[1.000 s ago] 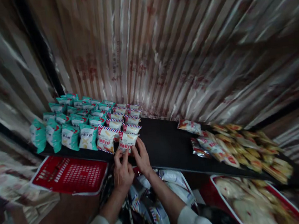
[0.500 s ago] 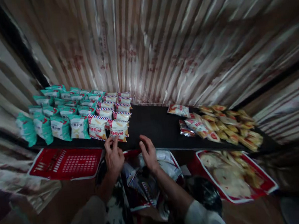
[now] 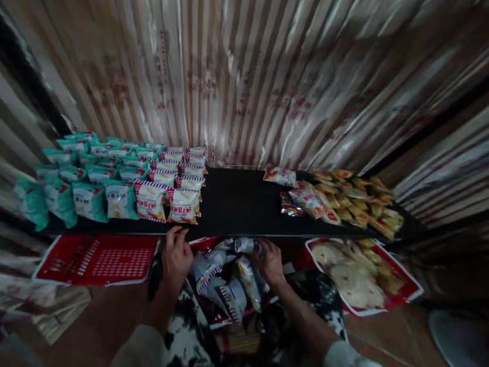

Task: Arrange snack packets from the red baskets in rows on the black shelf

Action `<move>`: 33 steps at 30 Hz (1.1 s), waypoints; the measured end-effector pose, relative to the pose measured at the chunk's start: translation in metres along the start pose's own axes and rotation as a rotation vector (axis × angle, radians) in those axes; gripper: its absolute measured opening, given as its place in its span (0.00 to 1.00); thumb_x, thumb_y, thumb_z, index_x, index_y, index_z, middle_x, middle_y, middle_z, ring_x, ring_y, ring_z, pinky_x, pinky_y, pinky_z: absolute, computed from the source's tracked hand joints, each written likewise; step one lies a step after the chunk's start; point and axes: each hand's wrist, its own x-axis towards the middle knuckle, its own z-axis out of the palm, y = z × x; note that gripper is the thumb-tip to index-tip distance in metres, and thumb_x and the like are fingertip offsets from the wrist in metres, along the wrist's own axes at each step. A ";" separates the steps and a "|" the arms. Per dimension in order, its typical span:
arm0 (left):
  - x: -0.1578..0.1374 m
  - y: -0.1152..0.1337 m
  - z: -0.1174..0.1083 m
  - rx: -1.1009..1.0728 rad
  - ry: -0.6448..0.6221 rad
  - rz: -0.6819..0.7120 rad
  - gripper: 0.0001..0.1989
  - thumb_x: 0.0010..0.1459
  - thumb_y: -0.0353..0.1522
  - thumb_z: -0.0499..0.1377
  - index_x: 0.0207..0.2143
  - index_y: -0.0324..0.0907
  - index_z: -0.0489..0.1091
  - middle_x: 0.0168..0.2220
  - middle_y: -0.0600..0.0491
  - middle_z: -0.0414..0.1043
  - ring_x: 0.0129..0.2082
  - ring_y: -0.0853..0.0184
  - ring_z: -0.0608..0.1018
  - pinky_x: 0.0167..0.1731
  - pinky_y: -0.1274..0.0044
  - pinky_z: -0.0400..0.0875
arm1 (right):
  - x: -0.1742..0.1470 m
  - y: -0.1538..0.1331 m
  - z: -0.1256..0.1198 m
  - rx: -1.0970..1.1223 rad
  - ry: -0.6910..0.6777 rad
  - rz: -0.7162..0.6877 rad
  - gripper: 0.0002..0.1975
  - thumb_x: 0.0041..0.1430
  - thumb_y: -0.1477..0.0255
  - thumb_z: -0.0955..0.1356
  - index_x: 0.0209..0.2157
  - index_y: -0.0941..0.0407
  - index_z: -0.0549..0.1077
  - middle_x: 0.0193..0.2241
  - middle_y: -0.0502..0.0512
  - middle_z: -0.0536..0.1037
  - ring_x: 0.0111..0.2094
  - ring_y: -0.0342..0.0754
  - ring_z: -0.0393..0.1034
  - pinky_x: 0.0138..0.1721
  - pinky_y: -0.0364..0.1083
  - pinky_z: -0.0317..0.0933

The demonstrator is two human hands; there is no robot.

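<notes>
My left hand (image 3: 177, 257) is at the front edge of the black shelf (image 3: 242, 201), just below a white snack bag (image 3: 184, 205) with a striped top. Its fingers are loosely bent and hold nothing. Down in a red basket (image 3: 220, 324), my right hand (image 3: 271, 263) has its fingers closed at the end of a small snack bag (image 3: 245, 245); the fingertips are partly hidden. Several more bags, white with blue and red stripes, lie loose around it, among them a striped bag (image 3: 233, 298).
Rows of teal snack bags (image 3: 120, 199) stand on the shelf's left. Yellow packets (image 3: 356, 197) and red-and-white packets (image 3: 311, 201) lie in a heap at the right. A red basket (image 3: 103, 258) and a filled basket (image 3: 416, 293) flank the middle one. Corrugated sheeting (image 3: 215, 81) rises behind.
My right hand has dropped from the shelf edge into the basket and closed at a bag. My left hand has drawn slightly down from the front striped bag. The view has shifted a little.
</notes>
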 end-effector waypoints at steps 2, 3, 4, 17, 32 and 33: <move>-0.002 0.002 -0.001 0.031 -0.023 0.007 0.17 0.55 0.24 0.49 0.43 0.41 0.72 0.47 0.46 0.69 0.42 0.63 0.76 0.43 0.73 0.74 | 0.002 0.008 0.005 -0.020 -0.035 -0.002 0.19 0.50 0.67 0.66 0.45 0.56 0.73 0.47 0.64 0.72 0.49 0.60 0.66 0.50 0.61 0.60; -0.003 0.003 -0.001 0.047 -0.043 0.011 0.17 0.55 0.24 0.49 0.43 0.41 0.72 0.46 0.46 0.71 0.42 0.63 0.76 0.43 0.73 0.74 | 0.004 0.010 0.007 -0.018 -0.050 -0.001 0.20 0.49 0.68 0.66 0.46 0.56 0.73 0.48 0.64 0.72 0.49 0.60 0.66 0.50 0.60 0.61; -0.004 0.003 -0.001 0.060 -0.068 0.019 0.16 0.56 0.24 0.49 0.42 0.41 0.72 0.45 0.47 0.72 0.42 0.64 0.77 0.43 0.74 0.74 | 0.005 0.011 0.007 -0.013 -0.062 -0.003 0.21 0.49 0.69 0.66 0.47 0.56 0.72 0.48 0.64 0.72 0.47 0.59 0.67 0.49 0.59 0.63; -0.009 0.019 0.000 0.091 -0.327 0.077 0.16 0.57 0.24 0.47 0.39 0.42 0.73 0.41 0.50 0.74 0.38 0.67 0.77 0.41 0.76 0.72 | -0.016 0.015 -0.040 0.102 -0.103 -0.180 0.19 0.56 0.70 0.63 0.50 0.51 0.72 0.49 0.60 0.73 0.49 0.57 0.69 0.49 0.58 0.65; -0.026 0.078 0.046 -0.690 -0.598 -0.419 0.23 0.53 0.37 0.61 0.52 0.41 0.67 0.50 0.42 0.73 0.47 0.60 0.77 0.43 0.69 0.74 | 0.011 -0.035 -0.082 0.995 -0.414 0.352 0.25 0.50 0.54 0.70 0.47 0.54 0.74 0.41 0.58 0.80 0.43 0.59 0.75 0.44 0.58 0.69; -0.025 0.082 0.047 -0.770 -0.609 -0.458 0.25 0.52 0.38 0.62 0.52 0.40 0.67 0.51 0.41 0.72 0.48 0.59 0.76 0.45 0.67 0.74 | 0.011 -0.038 -0.081 1.069 -0.448 0.416 0.26 0.48 0.54 0.71 0.46 0.54 0.75 0.40 0.58 0.81 0.42 0.59 0.75 0.44 0.58 0.68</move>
